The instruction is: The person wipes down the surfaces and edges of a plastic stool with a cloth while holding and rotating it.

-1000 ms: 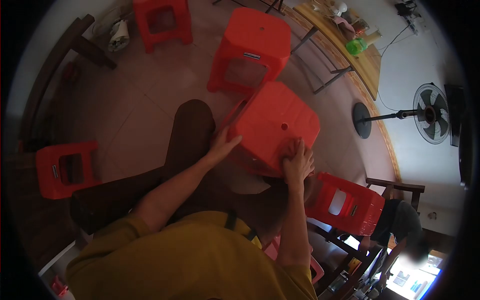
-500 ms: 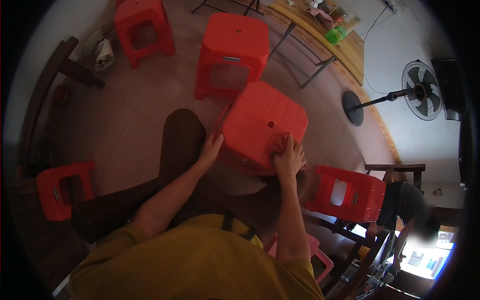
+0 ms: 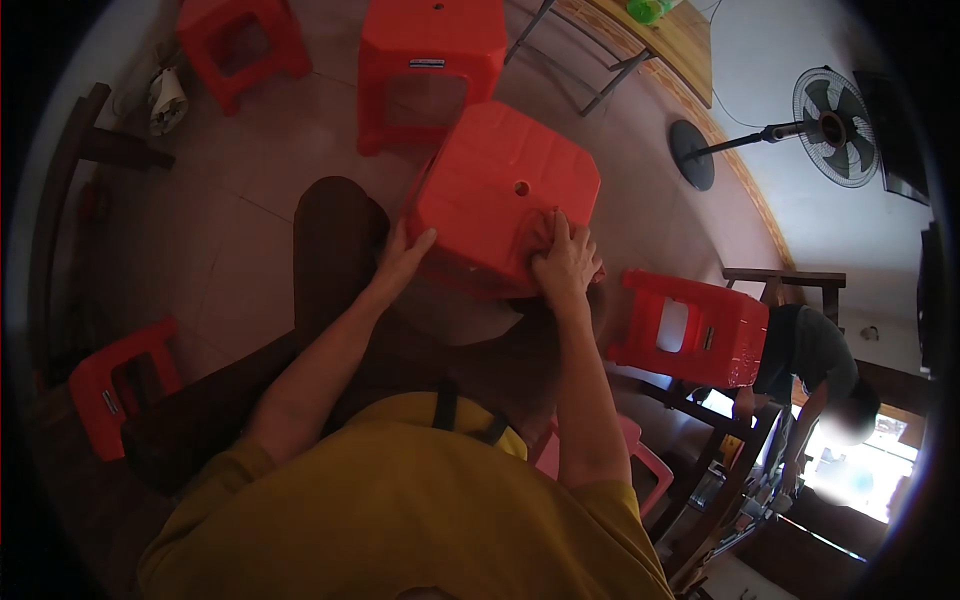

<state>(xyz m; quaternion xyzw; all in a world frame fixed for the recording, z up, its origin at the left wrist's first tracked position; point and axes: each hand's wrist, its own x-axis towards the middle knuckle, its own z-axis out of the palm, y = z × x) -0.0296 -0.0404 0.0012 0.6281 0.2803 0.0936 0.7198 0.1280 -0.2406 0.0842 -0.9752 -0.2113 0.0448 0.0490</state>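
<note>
In front of my knees stands a red plastic stool (image 3: 505,165), its square top with a round centre hole facing me. My left hand (image 3: 402,258) grips the stool's near left edge, thumb at the rim and fingers partly hidden down the side. On the near right part of the top, my right hand (image 3: 568,260) presses down with bent fingers on what looks like a crumpled red cloth (image 3: 538,234). That cloth is mostly covered by the hand and close to the stool in colour.
Another red stool (image 3: 430,50) stands just beyond; others are at upper left (image 3: 245,45), lower left (image 3: 125,385) and right (image 3: 700,328). A standing fan (image 3: 835,128) and wooden table (image 3: 680,45) are at upper right. A person (image 3: 825,350) bends over at right.
My view has tilted, so the stools, fan and table sit higher in the picture. Both hands keep their places on the stool, the right one shifting only slightly.
</note>
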